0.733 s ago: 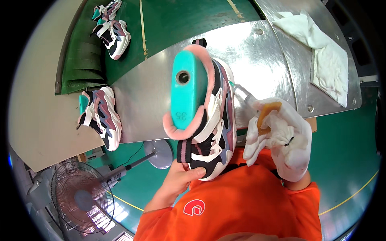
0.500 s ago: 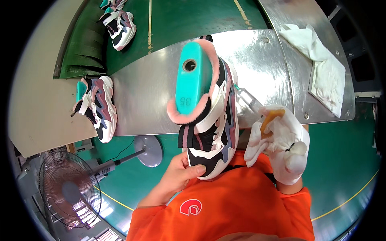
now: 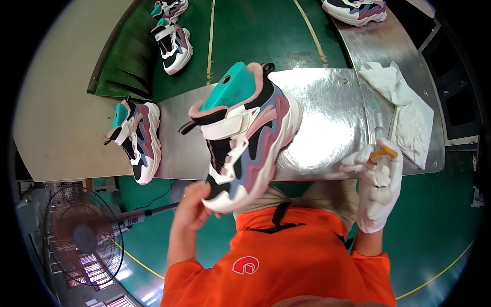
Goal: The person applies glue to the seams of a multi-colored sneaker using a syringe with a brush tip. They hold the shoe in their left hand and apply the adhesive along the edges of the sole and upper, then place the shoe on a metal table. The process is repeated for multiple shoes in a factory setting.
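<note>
My left hand [image 3: 193, 207] grips a sneaker [image 3: 268, 143] by its toe. The shoe is white, black, pink and purple, has a strap, and is tilted above the metal table with its sole turned to the right. A teal shoe last [image 3: 230, 91] fills its opening. My right hand [image 3: 376, 197], in a white glove, is closed round a clear syringe [image 3: 377, 122] with an amber-coloured finger flange [image 3: 383, 153] and a green tip. The syringe points away from me, apart from the shoe.
A similar sneaker [image 3: 139, 140] stands on the table's left side. More shoes [image 3: 174, 46] sit on a green conveyor [image 3: 261, 36], and another sneaker [image 3: 356, 11] rests at the far right. White cloths [image 3: 413, 128] lie beside the syringe. A fan [image 3: 84, 238] stands lower left.
The sneaker has turned, its outer side now facing up, and its toe has moved left with my left hand. My right hand has carried the syringe right, away from the shoe.
</note>
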`<state>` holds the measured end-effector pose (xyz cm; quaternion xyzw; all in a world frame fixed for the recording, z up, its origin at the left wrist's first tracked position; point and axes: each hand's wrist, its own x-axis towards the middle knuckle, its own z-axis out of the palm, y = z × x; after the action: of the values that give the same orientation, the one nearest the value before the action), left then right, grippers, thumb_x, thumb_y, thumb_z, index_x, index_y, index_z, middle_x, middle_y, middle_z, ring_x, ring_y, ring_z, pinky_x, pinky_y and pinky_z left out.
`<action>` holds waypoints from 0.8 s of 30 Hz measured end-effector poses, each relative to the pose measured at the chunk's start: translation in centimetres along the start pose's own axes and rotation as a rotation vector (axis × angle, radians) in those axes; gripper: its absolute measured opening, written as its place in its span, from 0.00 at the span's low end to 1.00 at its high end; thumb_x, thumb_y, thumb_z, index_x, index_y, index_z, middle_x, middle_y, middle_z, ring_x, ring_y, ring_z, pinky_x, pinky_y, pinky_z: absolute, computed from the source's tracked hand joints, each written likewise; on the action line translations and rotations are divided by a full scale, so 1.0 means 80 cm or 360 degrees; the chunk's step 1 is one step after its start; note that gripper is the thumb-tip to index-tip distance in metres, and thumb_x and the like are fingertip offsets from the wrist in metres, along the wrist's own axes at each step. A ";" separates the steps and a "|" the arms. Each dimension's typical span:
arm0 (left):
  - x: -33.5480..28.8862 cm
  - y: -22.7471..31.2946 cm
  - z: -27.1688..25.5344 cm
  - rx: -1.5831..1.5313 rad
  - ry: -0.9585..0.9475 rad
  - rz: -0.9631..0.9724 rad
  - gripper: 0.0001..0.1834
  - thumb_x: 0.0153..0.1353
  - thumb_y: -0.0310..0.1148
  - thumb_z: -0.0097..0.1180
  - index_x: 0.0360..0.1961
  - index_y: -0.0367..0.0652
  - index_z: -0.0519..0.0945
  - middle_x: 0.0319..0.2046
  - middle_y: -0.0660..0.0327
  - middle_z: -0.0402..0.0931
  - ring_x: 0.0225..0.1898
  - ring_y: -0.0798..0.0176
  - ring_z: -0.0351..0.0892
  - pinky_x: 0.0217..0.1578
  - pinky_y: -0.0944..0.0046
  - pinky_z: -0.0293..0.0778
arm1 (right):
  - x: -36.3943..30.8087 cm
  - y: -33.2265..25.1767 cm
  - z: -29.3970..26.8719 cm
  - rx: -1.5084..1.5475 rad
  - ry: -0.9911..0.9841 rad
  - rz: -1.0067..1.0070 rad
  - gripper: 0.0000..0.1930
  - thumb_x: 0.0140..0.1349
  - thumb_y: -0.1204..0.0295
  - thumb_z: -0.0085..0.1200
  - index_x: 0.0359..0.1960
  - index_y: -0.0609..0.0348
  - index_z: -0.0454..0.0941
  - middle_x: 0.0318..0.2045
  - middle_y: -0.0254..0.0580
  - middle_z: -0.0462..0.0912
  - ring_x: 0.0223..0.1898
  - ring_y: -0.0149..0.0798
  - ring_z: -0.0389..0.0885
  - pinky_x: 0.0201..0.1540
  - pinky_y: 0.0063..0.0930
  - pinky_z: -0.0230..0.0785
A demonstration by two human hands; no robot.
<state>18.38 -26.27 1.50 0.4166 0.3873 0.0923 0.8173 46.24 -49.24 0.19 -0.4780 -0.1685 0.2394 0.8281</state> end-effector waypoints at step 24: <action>0.206 0.179 0.082 0.0793 0.0226 0.1321 0.38 0.48 0.36 0.69 0.59 0.33 0.68 0.46 0.60 0.76 0.47 0.67 0.76 0.50 0.65 0.72 | 0.042 0.046 -0.073 -0.0817 0.0511 -0.0431 0.45 0.41 0.72 0.71 0.62 0.68 0.59 0.47 0.48 0.72 0.37 0.36 0.75 0.38 0.25 0.71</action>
<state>36.77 -13.37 5.43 0.7114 0.2536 0.3430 0.5586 51.13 -49.98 -5.67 -0.6759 -0.1528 -0.0015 0.7210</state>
